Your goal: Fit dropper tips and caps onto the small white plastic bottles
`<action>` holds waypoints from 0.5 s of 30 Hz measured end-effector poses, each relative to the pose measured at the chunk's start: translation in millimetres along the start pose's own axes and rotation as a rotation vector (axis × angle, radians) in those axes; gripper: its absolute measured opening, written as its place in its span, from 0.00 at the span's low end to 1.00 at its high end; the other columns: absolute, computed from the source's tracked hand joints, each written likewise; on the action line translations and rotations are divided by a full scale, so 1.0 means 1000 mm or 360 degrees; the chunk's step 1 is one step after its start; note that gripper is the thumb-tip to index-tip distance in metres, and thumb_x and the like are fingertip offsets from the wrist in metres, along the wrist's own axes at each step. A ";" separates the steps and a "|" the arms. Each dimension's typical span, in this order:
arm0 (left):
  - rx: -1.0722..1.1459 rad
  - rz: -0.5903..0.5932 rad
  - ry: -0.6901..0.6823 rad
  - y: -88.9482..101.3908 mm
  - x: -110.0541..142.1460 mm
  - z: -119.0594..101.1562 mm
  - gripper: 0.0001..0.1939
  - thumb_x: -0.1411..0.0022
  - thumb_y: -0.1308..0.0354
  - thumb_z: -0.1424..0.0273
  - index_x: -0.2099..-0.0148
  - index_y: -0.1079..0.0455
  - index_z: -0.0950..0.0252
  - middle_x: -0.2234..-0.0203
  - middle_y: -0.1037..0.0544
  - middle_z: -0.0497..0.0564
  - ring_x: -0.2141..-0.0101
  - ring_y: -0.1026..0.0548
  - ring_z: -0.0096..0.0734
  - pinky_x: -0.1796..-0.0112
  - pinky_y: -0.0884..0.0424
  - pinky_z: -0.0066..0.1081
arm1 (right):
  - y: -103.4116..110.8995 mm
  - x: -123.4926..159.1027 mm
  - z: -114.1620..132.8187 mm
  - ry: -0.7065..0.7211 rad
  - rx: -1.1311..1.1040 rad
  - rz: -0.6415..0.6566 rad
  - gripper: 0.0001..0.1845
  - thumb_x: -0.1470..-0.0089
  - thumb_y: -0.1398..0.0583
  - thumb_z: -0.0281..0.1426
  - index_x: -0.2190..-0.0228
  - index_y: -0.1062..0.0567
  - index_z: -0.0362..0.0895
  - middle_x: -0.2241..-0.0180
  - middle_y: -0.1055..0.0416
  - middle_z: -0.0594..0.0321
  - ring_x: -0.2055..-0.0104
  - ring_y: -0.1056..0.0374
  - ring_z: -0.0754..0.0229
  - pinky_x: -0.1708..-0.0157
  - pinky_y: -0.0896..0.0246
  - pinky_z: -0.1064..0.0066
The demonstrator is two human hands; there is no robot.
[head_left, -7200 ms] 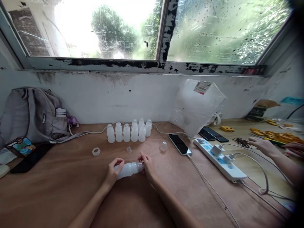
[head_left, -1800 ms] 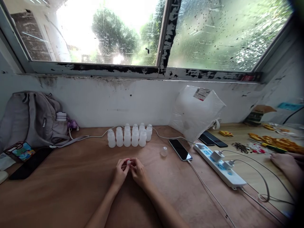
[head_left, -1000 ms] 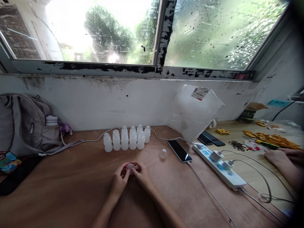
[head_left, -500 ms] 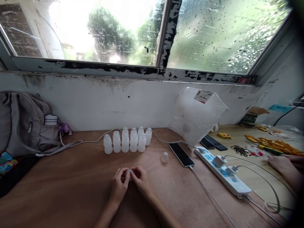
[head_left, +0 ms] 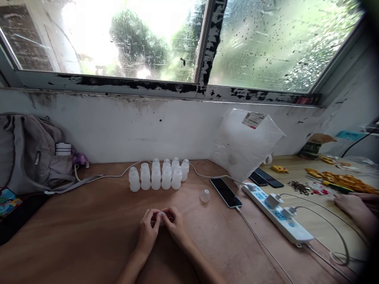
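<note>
My left hand (head_left: pixel 149 227) and my right hand (head_left: pixel 175 225) meet low in the middle of the table. Thumbs and fingertips of both pinch a small translucent whitish piece (head_left: pixel 161 213), mostly covered by the fingers, so its kind cannot be made out. Beyond them, several small frosted white bottles (head_left: pixel 156 180) with clear domed tops stand upright in rows near the wall. To the right of my hands, a loose clear cap (head_left: pixel 204 196) rests on the brown tabletop (head_left: pixel 89 225).
A phone (head_left: pixel 226 192) on a cable and a white power strip (head_left: pixel 278 215) lie to the right. Behind them leans a white plastic bag (head_left: pixel 245 138). A grey backpack (head_left: pixel 26 154) sits at left. Another person's hand (head_left: pixel 352 207) is at far right, near yellow parts (head_left: pixel 343 178).
My fingers shift slightly around the small whitish piece, the right fingertips a little. Both hands stay in the same place, and the bottles and cap are unmoved.
</note>
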State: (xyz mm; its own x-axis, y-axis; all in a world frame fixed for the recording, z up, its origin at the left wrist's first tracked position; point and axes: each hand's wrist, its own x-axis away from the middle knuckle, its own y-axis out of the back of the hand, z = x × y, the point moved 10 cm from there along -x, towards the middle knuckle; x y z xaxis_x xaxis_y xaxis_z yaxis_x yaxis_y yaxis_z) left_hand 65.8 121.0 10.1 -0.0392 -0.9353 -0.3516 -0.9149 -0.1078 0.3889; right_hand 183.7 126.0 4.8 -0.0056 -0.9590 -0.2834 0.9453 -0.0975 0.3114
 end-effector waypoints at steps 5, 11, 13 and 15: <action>0.0148 -0.0007 0.0113 0.001 0.000 0.006 0.09 0.44 0.53 0.67 0.64 0.35 0.64 0.68 0.31 0.51 0.68 0.28 0.31 0.68 0.29 0.30 | -0.004 0.000 -0.010 -0.0076 -0.0092 0.0041 0.08 0.51 0.45 0.34 0.70 0.32 0.42 0.75 0.32 0.63 0.74 0.35 0.63 0.75 0.38 0.74; 0.0162 0.0103 0.0100 -0.006 0.000 0.006 0.14 0.47 0.51 0.71 0.57 0.35 0.62 0.64 0.30 0.53 0.66 0.28 0.32 0.66 0.29 0.30 | 0.002 0.000 -0.007 -0.0071 -0.0138 0.0001 0.08 0.50 0.46 0.35 0.72 0.34 0.43 0.74 0.32 0.62 0.73 0.34 0.62 0.75 0.37 0.73; 0.0126 0.0082 0.0080 -0.005 0.000 0.006 0.14 0.46 0.51 0.71 0.56 0.35 0.63 0.63 0.29 0.53 0.67 0.28 0.31 0.65 0.29 0.31 | 0.001 0.000 -0.005 -0.0075 -0.0160 0.0036 0.07 0.50 0.47 0.35 0.70 0.35 0.43 0.73 0.31 0.62 0.72 0.33 0.62 0.74 0.37 0.73; 0.0107 0.0074 0.0085 -0.005 0.001 0.007 0.14 0.46 0.51 0.70 0.56 0.36 0.63 0.62 0.29 0.54 0.66 0.28 0.31 0.64 0.30 0.31 | -0.001 0.001 -0.003 -0.0069 -0.0189 0.0083 0.06 0.50 0.46 0.33 0.69 0.35 0.44 0.72 0.31 0.62 0.71 0.32 0.61 0.72 0.36 0.72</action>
State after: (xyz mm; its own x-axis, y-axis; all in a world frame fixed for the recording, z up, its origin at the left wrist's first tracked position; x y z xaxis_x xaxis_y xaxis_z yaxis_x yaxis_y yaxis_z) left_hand 67.8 123.0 2.3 -0.0626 -0.9557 -0.2877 -0.9376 -0.0425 0.3452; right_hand 183.9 126.3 1.7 0.0329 -0.9728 -0.2291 0.9766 -0.0175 0.2145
